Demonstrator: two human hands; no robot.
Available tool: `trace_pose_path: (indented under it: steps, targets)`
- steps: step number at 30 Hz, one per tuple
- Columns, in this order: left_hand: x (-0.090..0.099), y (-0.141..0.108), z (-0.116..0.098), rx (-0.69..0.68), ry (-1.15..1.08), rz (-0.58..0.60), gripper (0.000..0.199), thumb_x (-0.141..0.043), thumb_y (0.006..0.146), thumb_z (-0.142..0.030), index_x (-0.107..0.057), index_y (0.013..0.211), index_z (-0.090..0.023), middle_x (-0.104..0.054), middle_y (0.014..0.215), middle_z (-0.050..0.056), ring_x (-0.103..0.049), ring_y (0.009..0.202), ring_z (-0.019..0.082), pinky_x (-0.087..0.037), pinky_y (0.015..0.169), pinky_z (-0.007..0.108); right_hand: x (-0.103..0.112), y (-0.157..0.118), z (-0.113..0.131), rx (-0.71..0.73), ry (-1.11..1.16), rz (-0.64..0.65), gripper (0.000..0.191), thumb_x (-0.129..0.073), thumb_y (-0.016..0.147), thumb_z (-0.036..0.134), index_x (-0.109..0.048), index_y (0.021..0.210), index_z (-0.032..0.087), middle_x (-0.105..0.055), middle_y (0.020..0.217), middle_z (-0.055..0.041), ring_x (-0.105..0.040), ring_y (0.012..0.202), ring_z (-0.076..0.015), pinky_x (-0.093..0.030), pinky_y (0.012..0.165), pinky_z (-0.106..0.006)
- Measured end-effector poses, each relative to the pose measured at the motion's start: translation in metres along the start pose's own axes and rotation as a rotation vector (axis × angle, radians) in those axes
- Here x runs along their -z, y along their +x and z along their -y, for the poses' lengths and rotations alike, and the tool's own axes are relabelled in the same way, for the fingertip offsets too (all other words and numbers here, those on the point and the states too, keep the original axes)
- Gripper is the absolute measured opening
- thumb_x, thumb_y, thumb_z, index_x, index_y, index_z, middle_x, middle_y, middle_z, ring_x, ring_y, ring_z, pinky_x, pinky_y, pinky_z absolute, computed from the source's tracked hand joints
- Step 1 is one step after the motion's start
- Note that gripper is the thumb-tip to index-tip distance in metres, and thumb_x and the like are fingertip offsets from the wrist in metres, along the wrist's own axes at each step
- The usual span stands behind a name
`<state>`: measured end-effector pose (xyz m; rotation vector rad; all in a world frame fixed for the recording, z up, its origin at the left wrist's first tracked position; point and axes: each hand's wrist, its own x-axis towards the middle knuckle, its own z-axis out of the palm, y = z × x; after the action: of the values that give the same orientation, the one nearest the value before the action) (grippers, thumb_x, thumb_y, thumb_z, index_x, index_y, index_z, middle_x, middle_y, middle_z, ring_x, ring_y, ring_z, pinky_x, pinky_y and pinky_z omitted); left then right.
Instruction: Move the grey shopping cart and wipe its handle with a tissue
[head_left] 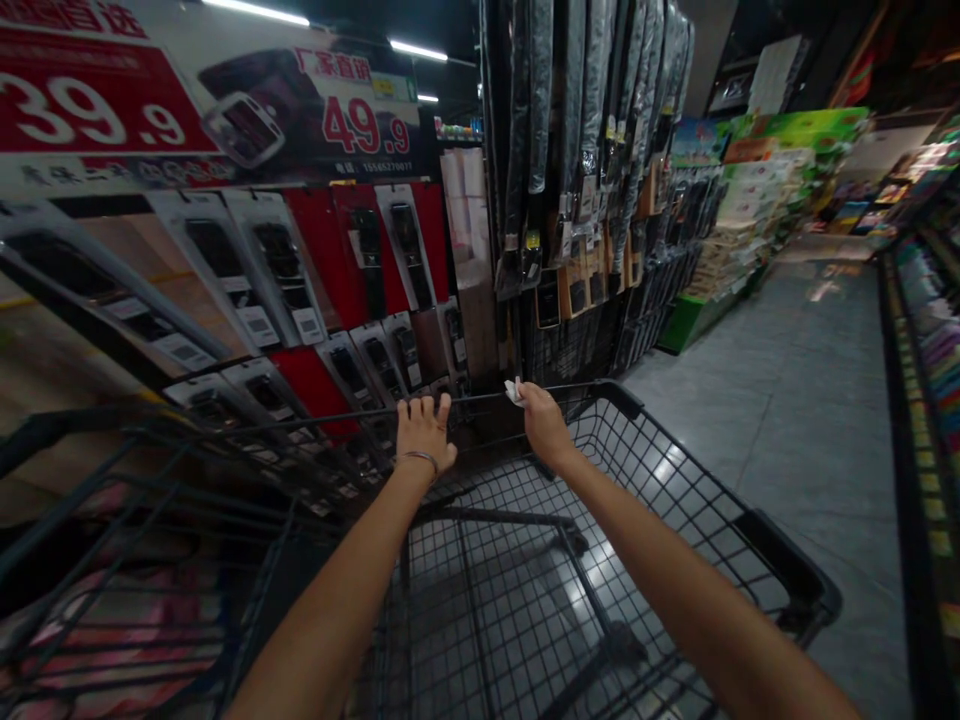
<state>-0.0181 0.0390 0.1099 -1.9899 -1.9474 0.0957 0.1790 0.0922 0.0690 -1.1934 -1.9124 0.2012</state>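
Observation:
A black wire shopping cart [480, 560] fills the lower middle, and its basket holds nothing that I can see. My left hand [424, 435], with a thin bracelet at the wrist, rests on the cart's far rim, fingers hooked over the top rail. To its right, my right hand [546, 425] is closed at the same rail, pinching a crumpled white tissue [514, 391]. The tissue sticks out from the fingertips toward the left hand. Whether the right fingers also grip the rail is hard to make out.
Packaged belts hang on a red display [315, 220] at left, with longer wrapped belts [585, 130] beside it. Green-trimmed stacked goods [757, 210] stand further along. A grey floor aisle [810, 380] runs along the right, bordered by shelves [937, 400]. Another wire basket [112, 560] with pinkish contents is at lower left.

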Motion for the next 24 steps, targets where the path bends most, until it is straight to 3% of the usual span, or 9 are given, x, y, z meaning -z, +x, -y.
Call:
trace_pose_path:
  steps: [5,11,16,19,22,24]
  targets:
    - [0.003,-0.004,-0.006,-0.006,0.011,0.006,0.083,-0.063,0.068,-0.033,-0.032,0.142,-0.011,-0.047,0.125,0.02,-0.04,0.115,0.036,-0.018,0.106,0.051,0.015,-0.019,-0.026,0.065,-0.115,0.036,0.032,-0.035,0.09,0.007,-0.063,0.105,0.013,-0.056,0.115,-0.0149,-0.056,0.105,-0.0218,-0.044,0.092,-0.033]
    - [0.004,-0.007,-0.012,-0.005,0.032,0.005,0.084,-0.062,0.069,-0.034,-0.03,0.143,-0.012,-0.047,0.126,0.019,-0.041,0.114,0.036,-0.016,0.106,0.053,0.038,-0.038,-0.049,-0.094,-0.503,0.279,0.03,-0.037,0.09,0.007,-0.065,0.096,0.015,-0.059,0.105,-0.0128,-0.06,0.082,-0.0196,-0.044,0.072,-0.028]
    - [0.008,-0.009,-0.014,-0.006,0.025,0.015,0.084,-0.062,0.069,-0.034,-0.028,0.143,-0.012,-0.047,0.126,0.018,-0.04,0.115,0.035,-0.016,0.107,0.052,0.044,-0.05,-0.06,-0.263,-0.526,0.328,0.033,-0.039,0.088,0.006,-0.069,0.098,0.016,-0.063,0.099,-0.0136,-0.062,0.083,-0.0214,-0.041,0.067,-0.028]
    - [0.008,-0.009,-0.014,-0.013,0.03,0.016,0.085,-0.062,0.069,-0.034,-0.028,0.143,-0.012,-0.047,0.126,0.018,-0.04,0.115,0.035,-0.017,0.107,0.051,0.047,-0.056,-0.076,-0.505,-0.307,0.232,0.023,-0.049,0.081,0.007,-0.07,0.082,0.016,-0.065,0.081,-0.0102,-0.063,0.076,-0.0215,-0.041,0.063,-0.027]
    - [0.007,-0.009,-0.015,-0.013,0.056,0.005,0.084,-0.061,0.07,-0.036,-0.028,0.143,-0.013,-0.048,0.125,0.017,-0.041,0.114,0.034,-0.019,0.106,0.051,0.046,-0.054,-0.09,-0.877,0.281,-0.089,0.015,-0.064,0.069,0.008,-0.06,0.057,0.017,-0.055,0.051,-0.0013,-0.061,0.061,-0.0188,-0.043,0.056,-0.024]
    - [0.006,-0.009,-0.015,-0.014,0.067,-0.004,0.084,-0.061,0.07,-0.037,-0.029,0.143,-0.012,-0.048,0.125,0.017,-0.041,0.114,0.035,-0.02,0.106,0.051,0.042,-0.048,-0.092,-1.011,0.647,-0.286,0.02,-0.068,0.064,0.007,-0.055,0.053,0.018,-0.05,0.043,0.003,-0.057,0.05,-0.0154,-0.045,0.049,-0.023]
